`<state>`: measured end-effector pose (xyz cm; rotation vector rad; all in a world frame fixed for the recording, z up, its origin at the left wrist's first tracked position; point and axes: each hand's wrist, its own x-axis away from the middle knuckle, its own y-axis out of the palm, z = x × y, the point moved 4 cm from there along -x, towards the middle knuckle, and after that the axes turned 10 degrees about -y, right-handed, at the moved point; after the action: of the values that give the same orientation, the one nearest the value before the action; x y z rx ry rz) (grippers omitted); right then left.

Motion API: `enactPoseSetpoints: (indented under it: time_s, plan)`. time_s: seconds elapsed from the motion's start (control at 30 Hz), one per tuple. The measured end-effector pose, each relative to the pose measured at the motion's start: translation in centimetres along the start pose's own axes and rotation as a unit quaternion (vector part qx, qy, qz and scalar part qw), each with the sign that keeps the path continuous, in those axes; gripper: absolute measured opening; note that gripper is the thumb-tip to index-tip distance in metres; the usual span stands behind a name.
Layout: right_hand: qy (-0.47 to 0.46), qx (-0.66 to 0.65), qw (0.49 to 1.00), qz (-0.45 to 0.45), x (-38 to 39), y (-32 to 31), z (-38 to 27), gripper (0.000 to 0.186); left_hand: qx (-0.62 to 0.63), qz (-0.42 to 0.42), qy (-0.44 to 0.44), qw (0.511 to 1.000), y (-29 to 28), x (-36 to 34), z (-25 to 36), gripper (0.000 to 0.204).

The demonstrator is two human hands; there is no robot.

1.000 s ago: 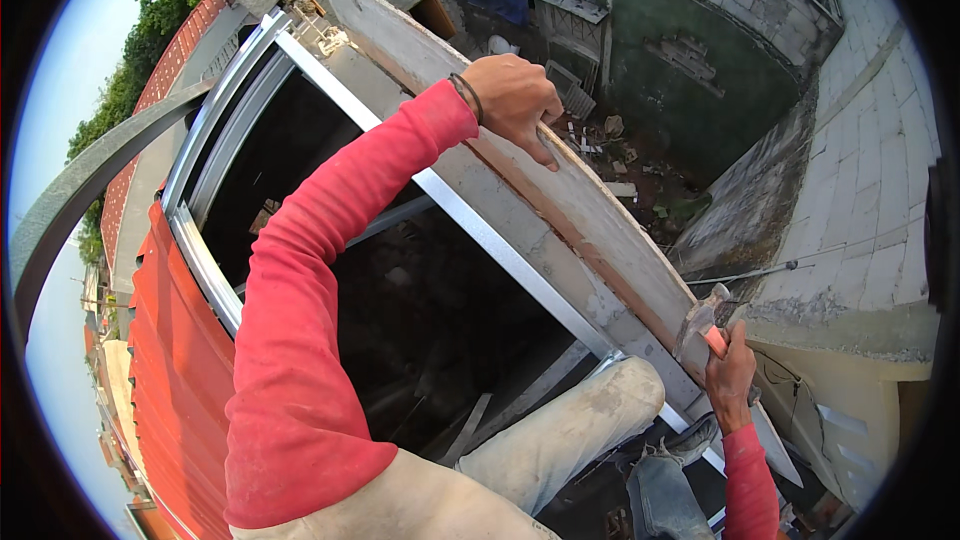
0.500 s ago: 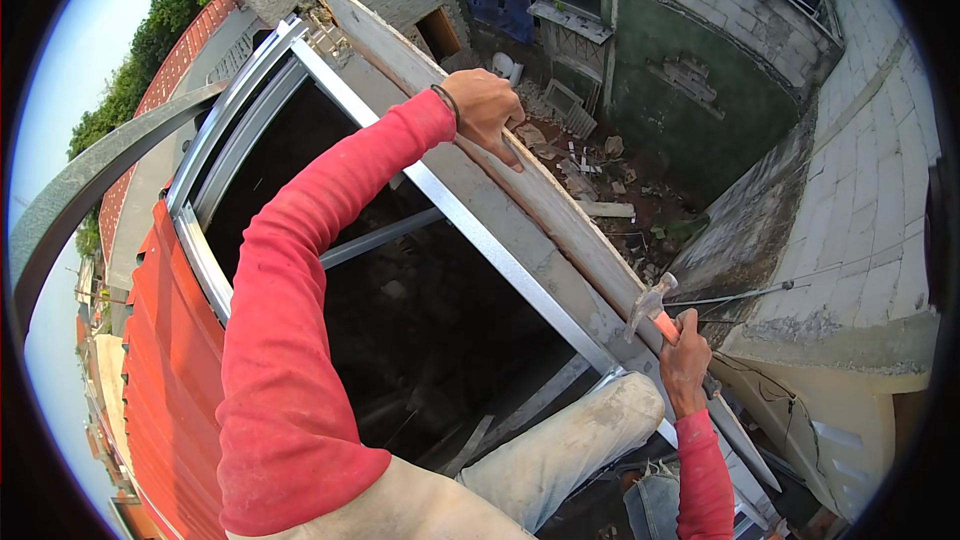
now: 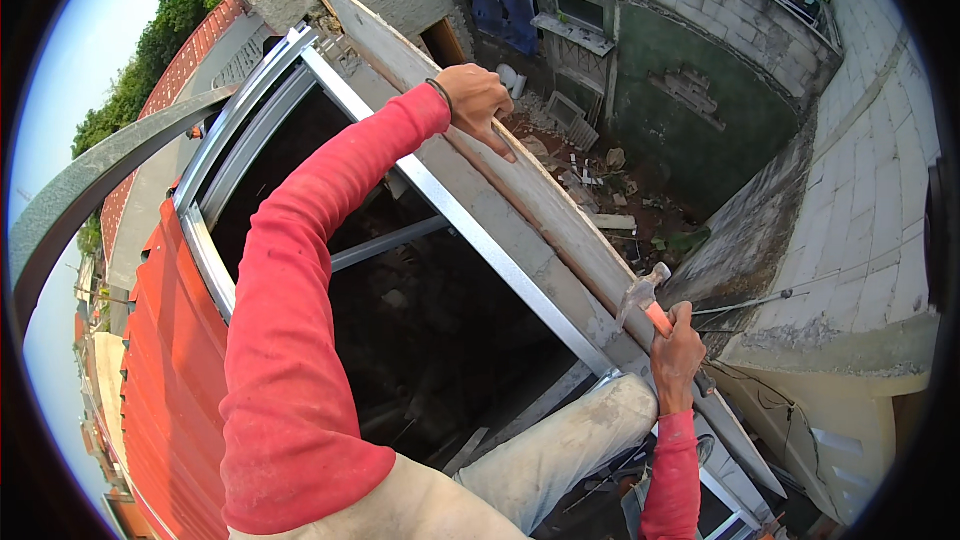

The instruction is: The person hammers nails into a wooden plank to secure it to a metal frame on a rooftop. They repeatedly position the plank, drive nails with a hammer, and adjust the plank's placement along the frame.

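My left hand (image 3: 476,104) grips the upper edge of a long, pale board (image 3: 575,219), its thumb on the near face and the other fingers hidden beyond the edge. The board stands on edge along the top of a concrete wall (image 3: 510,218). My right hand (image 3: 677,358) is closed round the orange handle of a claw hammer (image 3: 643,292). The hammer's metal head is over the board's nearer stretch; whether it touches the wood I cannot tell. My legs (image 3: 570,430) straddle the metal framing beside the wall.
A silver metal roof frame (image 3: 480,247) runs alongside the wall, with a dark opening inside it. Red corrugated roofing (image 3: 172,370) lies to the left. Beyond the board is a deep drop to a rubble-strewn yard (image 3: 600,175). A block wall (image 3: 850,200) rises at right.
My right hand and the hammer have moved slightly left and up. My left hand keeps its hold on the board, and the view has shifted a little.
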<state>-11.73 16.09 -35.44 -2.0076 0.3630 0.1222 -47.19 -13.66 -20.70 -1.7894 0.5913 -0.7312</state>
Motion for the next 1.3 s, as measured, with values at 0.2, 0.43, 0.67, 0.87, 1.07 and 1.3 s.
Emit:
enactPoseSetpoints:
  time_s: [0.2, 0.43, 0.67, 0.87, 1.07, 1.3]
  plan:
    - [0.011, -0.005, 1.000, 0.013, 0.5, 0.3, 0.0, 0.023, 0.011, 0.035, 0.020, 0.999, 0.6, 0.4, -0.2, 0.072]
    - [0.026, -0.021, 0.999, -0.015, 0.5, 0.7, 0.1, 0.020, 0.002, 0.015, 0.020, 1.000, 0.9, 0.5, 0.0, 0.071]
    - [0.019, -0.019, 0.999, -0.025, 0.8, 1.3, 0.6, 0.024, -0.003, 0.005, 0.007, 1.000, 0.9, 0.7, 0.4, 0.074]
    - [0.023, -0.026, 0.999, -0.021, 0.7, 1.2, 0.4, 0.024, -0.011, 0.005, 0.009, 1.000, 0.9, 0.6, 0.3, 0.077]
    - [0.017, -0.019, 1.000, -0.014, 0.6, 1.1, 0.4, 0.023, 0.005, 0.028, 0.014, 0.999, 1.2, 0.4, 0.3, 0.070]
    - [0.014, -0.020, 1.000, -0.007, 0.6, 1.2, 0.3, 0.022, 0.000, 0.008, 0.005, 1.000, 1.0, 0.7, 0.4, 0.069]
